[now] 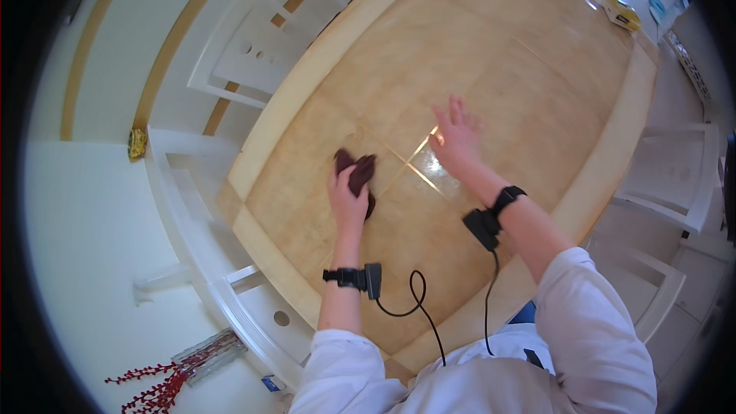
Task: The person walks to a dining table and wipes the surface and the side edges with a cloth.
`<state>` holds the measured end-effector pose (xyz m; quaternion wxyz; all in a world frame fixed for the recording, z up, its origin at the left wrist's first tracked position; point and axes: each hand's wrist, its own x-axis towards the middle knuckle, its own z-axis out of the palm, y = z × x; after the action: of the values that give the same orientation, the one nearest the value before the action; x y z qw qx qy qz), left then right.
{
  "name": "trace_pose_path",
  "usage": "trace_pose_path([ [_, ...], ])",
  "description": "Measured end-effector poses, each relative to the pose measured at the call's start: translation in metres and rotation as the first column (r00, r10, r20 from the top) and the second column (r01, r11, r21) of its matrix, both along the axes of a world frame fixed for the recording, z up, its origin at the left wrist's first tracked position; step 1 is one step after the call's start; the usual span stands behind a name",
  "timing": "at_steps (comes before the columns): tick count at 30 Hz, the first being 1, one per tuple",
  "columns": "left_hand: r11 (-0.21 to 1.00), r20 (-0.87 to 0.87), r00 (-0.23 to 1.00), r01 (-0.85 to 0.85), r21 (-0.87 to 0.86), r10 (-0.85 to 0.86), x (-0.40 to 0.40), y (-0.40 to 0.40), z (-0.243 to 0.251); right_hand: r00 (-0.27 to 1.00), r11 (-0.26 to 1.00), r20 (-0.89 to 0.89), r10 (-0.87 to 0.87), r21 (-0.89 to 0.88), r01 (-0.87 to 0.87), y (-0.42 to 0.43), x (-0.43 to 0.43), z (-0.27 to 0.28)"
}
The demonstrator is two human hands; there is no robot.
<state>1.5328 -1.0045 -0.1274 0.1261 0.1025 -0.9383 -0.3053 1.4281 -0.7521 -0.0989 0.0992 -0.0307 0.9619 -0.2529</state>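
Note:
My left hand (349, 198) grips a crumpled dark maroon cloth (361, 173) over the left part of a glossy beige tiled table (489, 63). Folds of the cloth stick out past the fingers, and one end hangs beside the wrist. To the right, my right hand (458, 144) has its fingers spread and holds nothing; it is slightly blurred. Whether the palm touches the tabletop, I cannot tell. Light reflects off crossing tile lines between the two hands. Each wrist wears a black strap with a small box and a cable (422, 305) running back to my body.
White chairs (661, 178) stand along the table's right side, with another white chair (247, 52) at the far left. A yellow box (621, 12) lies near the far right corner. At lower left, red berry stems (158, 385) stand in a glass vase (210, 356).

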Motion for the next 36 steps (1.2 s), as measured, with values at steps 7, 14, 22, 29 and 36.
trace_pose_path([
  [7, 0.990, -0.106, 0.984, -0.143, 0.020, 0.144, -0.023, 0.072, 0.000, 0.971, 0.938, -0.175, -0.165, 0.277, 0.210, 0.180, 0.036, -0.015],
  [14, 0.816, -0.077, 0.823, 0.568, 0.110, -0.562, -0.009, 0.283, 0.021, 0.900, 0.861, -0.304, -0.311, 0.312, 0.403, 0.264, 0.050, -0.045],
  [22, 0.920, -0.156, 0.906, 0.384, -0.083, -0.392, -0.072, 0.207, 0.008, 0.884, 0.837, -0.363, -0.293, 0.351, 0.421, 0.265, 0.056, -0.045],
  [29, 0.982, -0.125, 0.977, 0.160, -0.102, -0.172, -0.140, 0.218, 0.014, 0.891, 0.860, -0.339, -0.303, 0.305, 0.409, 0.253, 0.053, -0.036],
  [36, 0.727, -0.096, 0.720, 0.682, -0.083, -0.687, -0.076, 0.326, 0.029, 0.884, 0.858, -0.337, -0.324, 0.289, 0.424, 0.267, 0.055, -0.037],
])
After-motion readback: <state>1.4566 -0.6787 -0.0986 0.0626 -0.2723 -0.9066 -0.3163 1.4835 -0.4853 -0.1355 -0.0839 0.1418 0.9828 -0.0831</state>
